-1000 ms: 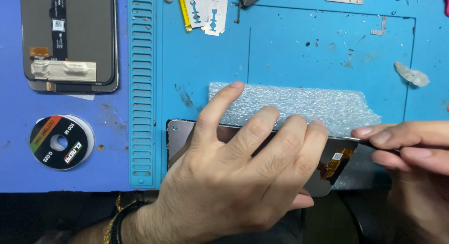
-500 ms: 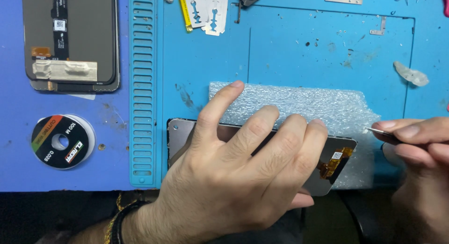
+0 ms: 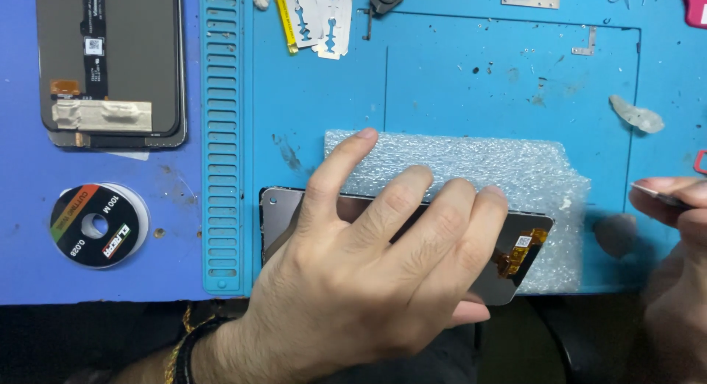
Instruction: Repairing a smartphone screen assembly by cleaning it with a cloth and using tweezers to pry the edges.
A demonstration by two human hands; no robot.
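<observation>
2 hands over the blue surface: the left hand lies flat, fingers spread, pressing a phone screen panel onto a bubble-wrap sheet at the near edge. The right hand, well apart at the right, pinches a thin metal blade. Another screen panel and a wire spool sit far left

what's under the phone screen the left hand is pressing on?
A sheet of bubble wrap lies under the phone screen, on the blue mat. The left hand covers most of the screen, so anything else beneath it is hidden.
</observation>
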